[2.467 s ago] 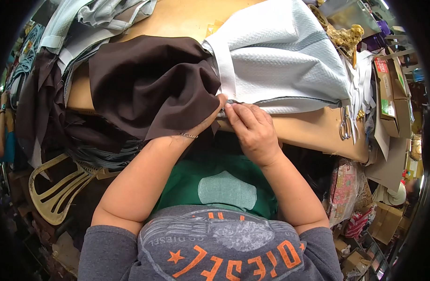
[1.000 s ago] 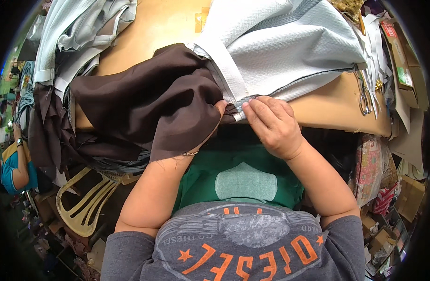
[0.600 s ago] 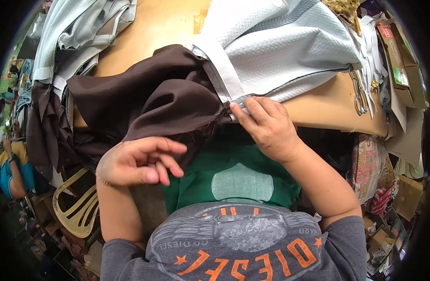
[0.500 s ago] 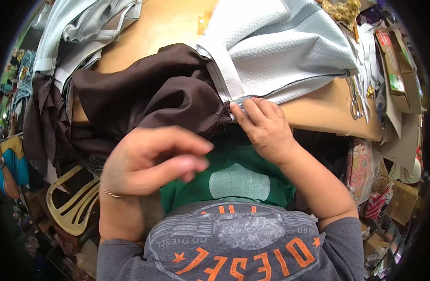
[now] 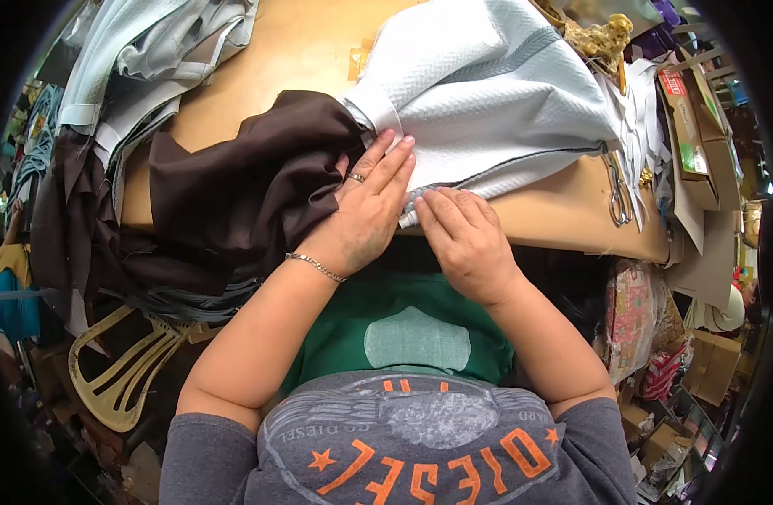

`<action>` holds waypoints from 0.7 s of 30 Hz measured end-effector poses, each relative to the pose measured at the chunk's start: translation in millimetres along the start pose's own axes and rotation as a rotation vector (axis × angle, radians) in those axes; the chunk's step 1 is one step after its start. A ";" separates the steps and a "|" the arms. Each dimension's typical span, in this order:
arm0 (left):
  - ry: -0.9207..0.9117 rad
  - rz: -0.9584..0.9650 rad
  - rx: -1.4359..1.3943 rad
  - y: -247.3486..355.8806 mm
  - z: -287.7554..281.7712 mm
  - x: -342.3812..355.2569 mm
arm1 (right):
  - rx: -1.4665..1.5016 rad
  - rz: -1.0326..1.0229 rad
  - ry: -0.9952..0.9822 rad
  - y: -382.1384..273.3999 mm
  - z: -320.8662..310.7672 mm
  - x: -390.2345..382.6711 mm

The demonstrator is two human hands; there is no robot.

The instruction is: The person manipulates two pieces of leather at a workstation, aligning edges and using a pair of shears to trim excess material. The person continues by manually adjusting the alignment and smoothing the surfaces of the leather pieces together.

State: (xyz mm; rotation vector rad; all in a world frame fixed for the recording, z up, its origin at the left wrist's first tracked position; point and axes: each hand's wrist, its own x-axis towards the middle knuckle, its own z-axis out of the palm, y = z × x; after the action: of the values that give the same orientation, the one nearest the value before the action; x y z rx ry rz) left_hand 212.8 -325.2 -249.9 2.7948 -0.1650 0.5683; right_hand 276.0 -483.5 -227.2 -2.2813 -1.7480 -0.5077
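Observation:
A white textured fabric piece [image 5: 487,101] with a grey zigzag edge lies on the table. Dark brown cloth [image 5: 260,160] joins it along a white band [image 5: 380,111]. My left hand [image 5: 370,202] is open and rests flat over that join, its fingers stretched toward the band and its thumb partly hidden by the brown cloth. Beside it, my right hand [image 5: 471,240] is closed in a pinch on the near corner of the white fabric, at the table's front edge. The pinched bit is mostly covered by the fingertips.
The tan tabletop [image 5: 285,50] shows between the fabrics. More grey-white and brown pieces [image 5: 142,59] hang over its left end. Scissors [image 5: 618,194], white strips [image 5: 635,109] and cardboard boxes [image 5: 698,135] are at the right. A yellow plastic chair [image 5: 121,370] stands lower left.
My left hand has come down from the air onto the fabric join and flattened there. My right hand keeps its pinch. The white band has shifted and folded over.

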 end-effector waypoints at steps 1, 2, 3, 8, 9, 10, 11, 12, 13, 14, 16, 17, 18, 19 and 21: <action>-0.007 -0.002 0.005 1.0 -1.0 0.4 | 0.006 0.007 -0.012 1.1 -1.2 1.4; 0.019 -0.008 0.040 2.9 -3.1 0.5 | 0.068 0.005 0.010 3.3 -5.1 4.0; -0.023 -0.046 0.038 7.5 -9.2 1.9 | 0.095 0.048 0.047 7.0 -6.5 0.4; 0.076 -0.036 0.118 38.4 -48.6 47.0 | 0.194 0.261 0.152 33.4 -9.1 -46.5; 0.152 -0.026 0.145 40.1 -47.8 61.5 | 0.177 0.274 0.152 35.3 -8.2 -50.0; 0.247 -0.044 0.226 33.7 -31.1 74.7 | 0.180 0.257 0.170 35.1 -7.5 -50.4; 0.169 -0.071 0.216 25.6 -19.9 84.2 | 0.176 0.239 0.188 34.0 -9.1 -48.1; 0.089 -0.103 0.216 14.5 -10.7 89.6 | 0.153 0.231 0.199 31.7 -7.2 -44.9; 0.010 -0.135 0.216 5.3 -3.6 91.7 | 0.156 0.208 0.190 32.4 -4.9 -41.4; 0.028 -0.113 0.176 -3.3 3.9 90.0 | 0.151 0.209 0.160 31.8 -3.8 -36.9; 0.113 -0.046 0.111 -15.7 13.9 86.7 | 0.117 0.211 0.106 31.1 1.2 -32.2; 0.109 -0.054 0.102 -18.8 15.8 85.6 | 0.118 0.208 0.122 32.7 4.6 -27.6; 0.106 -0.064 0.094 -21.6 17.3 84.1 | 0.119 0.204 0.139 34.0 7.5 -22.7; 0.104 -0.074 0.086 -24.1 19.2 82.2 | 0.120 0.198 0.156 34.0 9.0 -19.7; 0.132 -0.060 0.062 -28.2 23.5 82.0 | 0.125 0.183 0.234 34.3 6.9 -15.3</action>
State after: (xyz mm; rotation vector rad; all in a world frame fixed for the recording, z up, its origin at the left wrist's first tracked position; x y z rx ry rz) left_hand 301.1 -309.8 -245.2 2.7994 -0.0363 0.7526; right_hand 306.5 -503.6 -238.5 -2.1687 -1.4056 -0.5846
